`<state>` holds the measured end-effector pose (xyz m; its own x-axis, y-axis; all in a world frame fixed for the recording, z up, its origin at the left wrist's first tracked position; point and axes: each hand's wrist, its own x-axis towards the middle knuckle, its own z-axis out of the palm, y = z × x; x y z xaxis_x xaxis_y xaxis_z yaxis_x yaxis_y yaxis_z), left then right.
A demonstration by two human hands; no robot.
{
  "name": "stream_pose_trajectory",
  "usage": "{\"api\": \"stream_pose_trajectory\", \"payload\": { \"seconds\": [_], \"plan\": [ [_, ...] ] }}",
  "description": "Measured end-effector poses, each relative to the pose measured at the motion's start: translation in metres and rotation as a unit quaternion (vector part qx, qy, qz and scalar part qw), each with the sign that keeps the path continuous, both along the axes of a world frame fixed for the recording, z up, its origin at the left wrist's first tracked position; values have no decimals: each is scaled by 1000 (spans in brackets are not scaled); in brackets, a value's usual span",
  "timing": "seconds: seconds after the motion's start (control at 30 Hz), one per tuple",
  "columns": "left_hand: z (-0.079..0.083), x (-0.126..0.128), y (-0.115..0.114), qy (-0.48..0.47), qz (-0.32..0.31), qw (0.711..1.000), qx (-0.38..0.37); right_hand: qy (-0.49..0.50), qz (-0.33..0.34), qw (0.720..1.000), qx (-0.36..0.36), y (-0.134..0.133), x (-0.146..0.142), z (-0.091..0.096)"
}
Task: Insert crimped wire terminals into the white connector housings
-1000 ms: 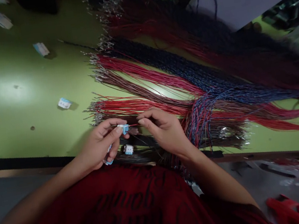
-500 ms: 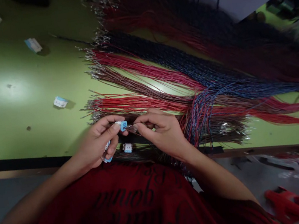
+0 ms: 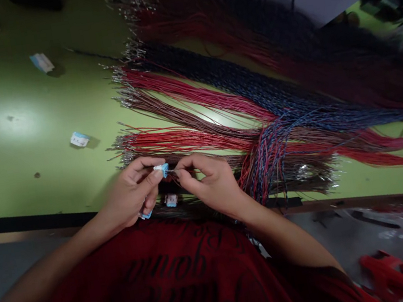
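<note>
My left hand (image 3: 133,193) pinches a small light-blue connector (image 3: 162,169) between thumb and forefinger; more blue plastic shows under its lower fingers. My right hand (image 3: 210,183) is closed in a pinch on a thin wire end (image 3: 174,171), its tip right at the connector's face. Both hands hover over the near edge of the green table (image 3: 23,150). Another small blue connector (image 3: 171,200) lies just below the hands. Bundles of red, brown and blue wires (image 3: 219,117) with metal terminals fan out beyond the hands.
Several loose blue-white connectors lie scattered on the table, one (image 3: 79,139) at the left, another (image 3: 42,62) farther back. A dark strip (image 3: 23,221) edges the table's near side. A red plastic object (image 3: 393,278) sits on the floor at the lower right.
My right hand has moved left, bringing the wire end up to the connector held in my left hand. The view has shifted slightly.
</note>
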<state>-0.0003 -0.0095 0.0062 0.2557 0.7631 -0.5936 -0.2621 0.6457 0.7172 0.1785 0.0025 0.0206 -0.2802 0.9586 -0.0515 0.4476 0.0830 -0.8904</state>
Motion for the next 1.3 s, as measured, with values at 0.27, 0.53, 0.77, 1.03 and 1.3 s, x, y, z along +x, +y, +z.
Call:
{"api": "stream_pose_trajectory", "payload": {
  "seconds": [0.27,0.53,0.77,1.03,1.3],
  "plan": [
    [1,4,-1,40,8,999,12,-14,9,1000,-24,2,1,-1],
    [1,2,-2,31,-19,999,14,-52,15,997,56,-2,1,1],
    [-1,3,-3,34,-11,999,14,-41,50,995,82,-3,-2,-2],
    [9,4,-1,32,-15,999,18,11,44,999,14,-2,3,0],
    [5,10,4,39,-21,998,33,2,58,998,13,4,8,1]
  ]
}}
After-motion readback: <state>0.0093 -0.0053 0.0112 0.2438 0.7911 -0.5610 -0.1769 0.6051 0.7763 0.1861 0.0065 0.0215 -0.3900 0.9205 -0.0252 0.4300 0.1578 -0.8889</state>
